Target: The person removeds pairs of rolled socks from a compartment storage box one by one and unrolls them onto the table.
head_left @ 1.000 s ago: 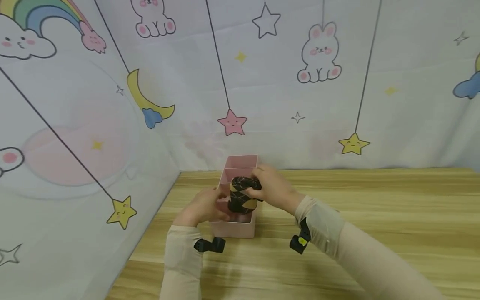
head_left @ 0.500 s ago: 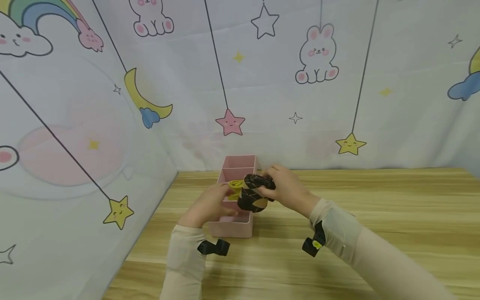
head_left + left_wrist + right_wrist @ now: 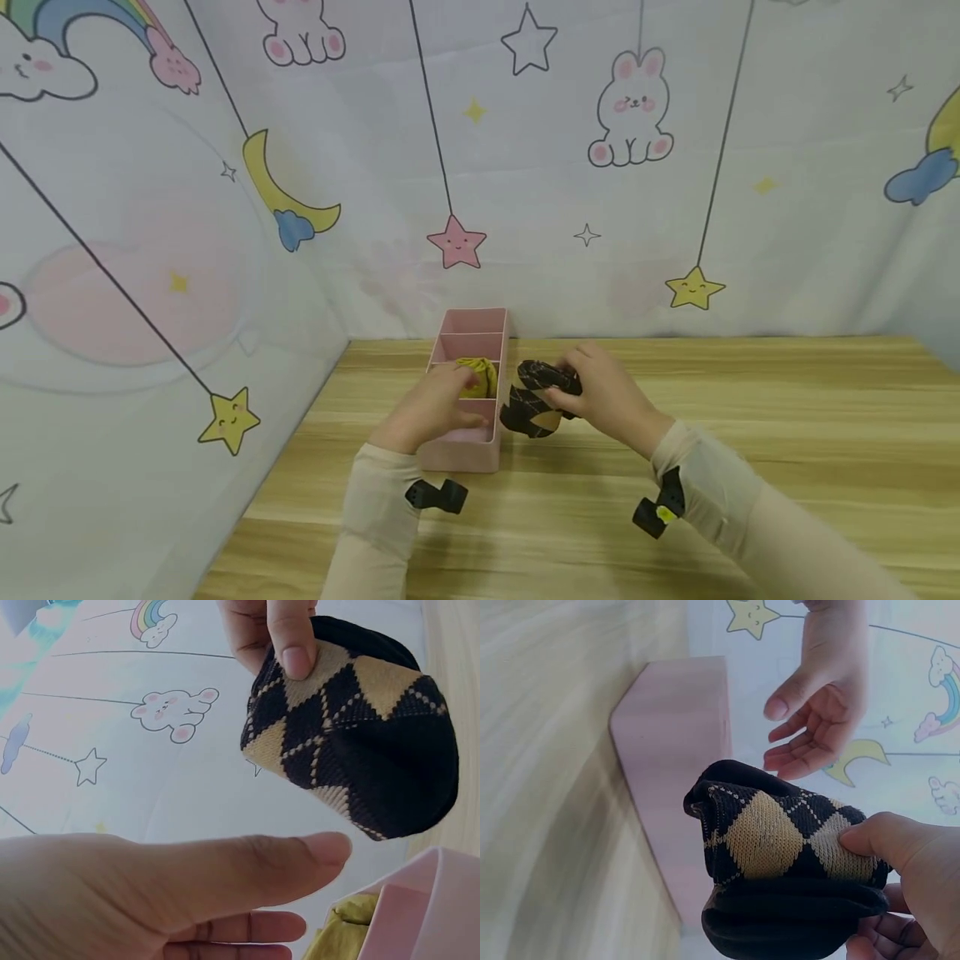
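Note:
My right hand (image 3: 611, 400) pinches a folded black-and-tan argyle sock (image 3: 532, 410) between thumb and fingers. The sock is in the air just right of a long pink divided box (image 3: 459, 457). In the right wrist view, the bundle's knit diamonds (image 3: 763, 836) face the camera, with plain black folds beside them. My left hand (image 3: 431, 408) hovers over the near end of the box, thumb and fingers apart, holding nothing. Below its fingers, a folded yellow cloth bundle (image 3: 487, 380) sits in one compartment; the fingers partly cover it, and whether they touch it I cannot tell.
The box stands on a wood-grain table (image 3: 675, 500), its far end close to a white cartoon-print backdrop (image 3: 555, 275). Another stretch of backdrop (image 3: 150, 467) borders the table on the left. Two compartments lie beyond the yellow bundle, one nearer.
My right hand has carried the sock from above the box out past its right side. The yellow bundle, hidden at first, has come into sight. My left hand stays over the box, shifted slightly right.

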Tool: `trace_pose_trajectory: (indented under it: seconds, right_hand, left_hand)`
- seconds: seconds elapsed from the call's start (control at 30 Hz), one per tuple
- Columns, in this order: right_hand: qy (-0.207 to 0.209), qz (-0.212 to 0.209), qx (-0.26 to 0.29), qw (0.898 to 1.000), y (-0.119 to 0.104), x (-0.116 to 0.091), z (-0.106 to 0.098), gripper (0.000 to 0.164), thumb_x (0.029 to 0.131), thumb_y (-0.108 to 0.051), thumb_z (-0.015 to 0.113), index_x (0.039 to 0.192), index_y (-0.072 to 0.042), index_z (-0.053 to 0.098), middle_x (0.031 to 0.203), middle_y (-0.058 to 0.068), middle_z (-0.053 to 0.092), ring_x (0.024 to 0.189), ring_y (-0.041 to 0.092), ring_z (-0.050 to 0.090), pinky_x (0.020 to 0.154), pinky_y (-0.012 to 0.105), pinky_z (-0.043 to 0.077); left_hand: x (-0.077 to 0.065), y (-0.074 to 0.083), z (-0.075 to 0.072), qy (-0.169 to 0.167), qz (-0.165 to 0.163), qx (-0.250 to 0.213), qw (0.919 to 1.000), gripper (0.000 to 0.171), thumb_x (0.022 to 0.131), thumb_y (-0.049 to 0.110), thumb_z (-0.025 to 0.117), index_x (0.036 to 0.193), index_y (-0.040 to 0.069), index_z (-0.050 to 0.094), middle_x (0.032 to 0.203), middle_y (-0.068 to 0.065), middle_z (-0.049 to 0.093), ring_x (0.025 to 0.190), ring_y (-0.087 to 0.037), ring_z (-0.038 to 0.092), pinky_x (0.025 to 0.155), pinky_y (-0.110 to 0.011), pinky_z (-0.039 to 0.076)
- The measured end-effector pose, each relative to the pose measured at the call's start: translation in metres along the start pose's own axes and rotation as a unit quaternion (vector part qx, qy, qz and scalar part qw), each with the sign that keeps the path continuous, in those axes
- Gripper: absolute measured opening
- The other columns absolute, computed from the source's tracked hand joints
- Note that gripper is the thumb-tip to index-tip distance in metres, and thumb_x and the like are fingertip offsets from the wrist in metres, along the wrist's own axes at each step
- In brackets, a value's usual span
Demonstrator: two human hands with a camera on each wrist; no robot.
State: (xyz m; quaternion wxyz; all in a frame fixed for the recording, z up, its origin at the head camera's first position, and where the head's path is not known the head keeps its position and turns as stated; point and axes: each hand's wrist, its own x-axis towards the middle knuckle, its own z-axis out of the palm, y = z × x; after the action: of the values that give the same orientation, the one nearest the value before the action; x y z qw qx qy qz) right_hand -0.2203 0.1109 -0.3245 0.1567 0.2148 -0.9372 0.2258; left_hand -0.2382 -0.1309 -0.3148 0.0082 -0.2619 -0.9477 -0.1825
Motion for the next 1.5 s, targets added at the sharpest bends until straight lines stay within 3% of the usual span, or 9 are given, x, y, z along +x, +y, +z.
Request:
trace_pose_trajectory:
  seconds: [0.4, 0.77, 1.07, 1.33, 1.5]
  right_hand:
    - [-0.023, 0.032, 0.006, 0.999, 0.013, -0.024, 0.010, 0.028, 0.085, -0.027, 0.071, 0.101, -0.003, 0.067, 0.093, 0.007, 0.063, 0.082, 0.019, 0.060, 0.073, 0.038, 0.052]
    - [-0.024, 0.040, 0.029, 0.998, 0.023, -0.044, 0.016, 0.024, 0.084, -0.022, 0.072, 0.096, -0.002, 0.068, 0.086, 0.005, 0.061, 0.072, 0.011, 0.051, 0.064, 0.029, 0.045]
    - [-0.022, 0.067, 0.051, 0.996, 0.035, -0.054, 0.019, 0.026, 0.084, -0.023, 0.073, 0.097, -0.001, 0.067, 0.085, 0.005, 0.060, 0.068, 0.009, 0.046, 0.060, 0.024, 0.041]
    - [-0.016, 0.084, 0.060, 0.995, 0.043, -0.056, 0.019, 0.032, 0.086, -0.022, 0.072, 0.108, -0.001, 0.063, 0.080, 0.002, 0.061, 0.064, 0.008, 0.046, 0.056, 0.022, 0.039]
    - [-0.023, 0.087, 0.064, 0.994, 0.050, -0.054, 0.018, 0.034, 0.088, -0.021, 0.069, 0.115, -0.003, 0.060, 0.082, 0.003, 0.065, 0.062, 0.007, 0.048, 0.054, 0.022, 0.040]
  left_hand:
    - [0.005, 0.013, 0.008, -0.022, 0.027, 0.012, 0.9993, 0.041, 0.076, 0.020, 0.081, 0.109, 0.002, 0.063, 0.109, -0.012, 0.064, 0.104, -0.027, 0.059, 0.093, -0.040, 0.048]
    - [0.008, 0.025, 0.014, -0.053, 0.024, 0.011, 0.9983, 0.047, 0.077, 0.021, 0.081, 0.115, 0.002, 0.061, 0.109, -0.012, 0.062, 0.103, -0.026, 0.057, 0.093, -0.040, 0.048]
    - [0.017, 0.031, 0.033, -0.068, 0.056, 0.052, 0.9948, 0.045, 0.078, 0.026, 0.080, 0.112, 0.004, 0.061, 0.104, -0.008, 0.062, 0.099, -0.022, 0.057, 0.090, -0.035, 0.049]
    - [0.024, 0.044, 0.053, -0.025, 0.112, 0.087, 0.9896, 0.040, 0.078, 0.034, 0.079, 0.103, 0.009, 0.058, 0.093, -0.001, 0.058, 0.087, -0.015, 0.053, 0.079, -0.026, 0.047]
    - [0.026, 0.054, 0.064, 0.023, 0.151, 0.127, 0.9801, 0.035, 0.079, 0.036, 0.078, 0.096, 0.012, 0.059, 0.089, 0.003, 0.059, 0.086, -0.013, 0.055, 0.081, -0.025, 0.046]
